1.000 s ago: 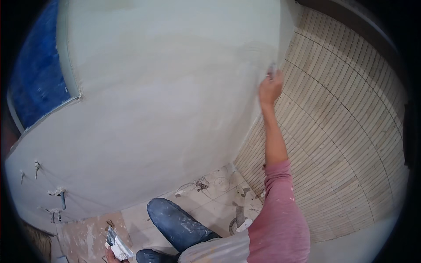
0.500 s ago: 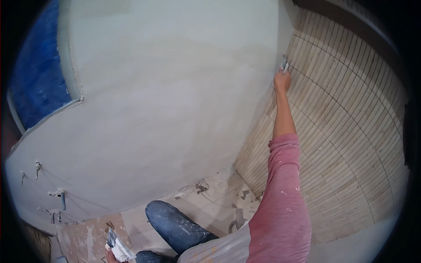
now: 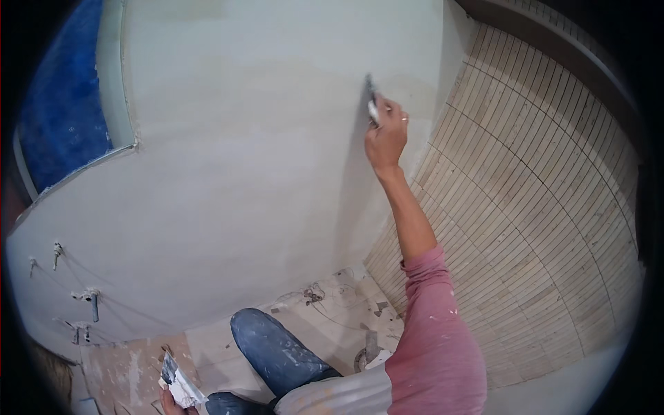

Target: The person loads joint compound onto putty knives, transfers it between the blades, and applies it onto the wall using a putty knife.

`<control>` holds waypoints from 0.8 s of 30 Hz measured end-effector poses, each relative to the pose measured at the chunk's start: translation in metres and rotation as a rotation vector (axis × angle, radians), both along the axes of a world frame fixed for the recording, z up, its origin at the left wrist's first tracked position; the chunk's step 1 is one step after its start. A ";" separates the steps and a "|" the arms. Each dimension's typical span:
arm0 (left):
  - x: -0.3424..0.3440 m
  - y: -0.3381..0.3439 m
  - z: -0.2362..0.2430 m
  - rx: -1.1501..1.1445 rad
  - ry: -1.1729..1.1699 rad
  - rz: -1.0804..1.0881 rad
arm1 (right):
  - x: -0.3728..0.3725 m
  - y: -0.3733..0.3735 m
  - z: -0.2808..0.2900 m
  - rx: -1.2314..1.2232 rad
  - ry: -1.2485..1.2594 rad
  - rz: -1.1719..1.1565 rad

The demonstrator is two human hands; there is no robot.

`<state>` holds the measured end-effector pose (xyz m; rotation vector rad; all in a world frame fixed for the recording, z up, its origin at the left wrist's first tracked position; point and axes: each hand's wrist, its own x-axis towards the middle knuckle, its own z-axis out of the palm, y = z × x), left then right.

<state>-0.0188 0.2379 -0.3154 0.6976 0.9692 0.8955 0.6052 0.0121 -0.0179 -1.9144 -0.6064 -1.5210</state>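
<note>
While a blue-covered window opening [image 3: 62, 117] shows at far left, the plastered wall [image 3: 242, 173] beside it reads smooth and even grey across nearly its whole face, with capped pipe stubs [image 3: 86, 304] poking out low down. By the look of it, the skim coat is largely on and only finishing passes near the right-hand corner remain. At the bottom edge the left hand [image 3: 169, 401] grips a plaster-smeared trowel [image 3: 180, 384] just above the spattered floor [image 3: 325, 311], beside a paint-flecked blue knee [image 3: 270, 346]. Further right, the right hand [image 3: 386, 135], fingers closed tight, presses a narrow putty knife [image 3: 371, 104] flat against the wall, close to where it meets the beige tiled wall [image 3: 539, 228]. A pink sleeve [image 3: 436, 325] trails down.
</note>
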 end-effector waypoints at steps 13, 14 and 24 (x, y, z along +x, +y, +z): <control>0.006 0.010 -0.029 0.166 -0.187 -0.097 | 0.147 -0.161 -0.020 0.480 0.376 -0.138; 0.003 0.013 -0.032 0.185 -0.183 -0.111 | 0.148 -0.157 -0.024 0.486 0.386 -0.163; -0.003 0.006 -0.025 0.207 -0.180 -0.093 | 0.158 -0.130 -0.038 0.490 0.467 -0.269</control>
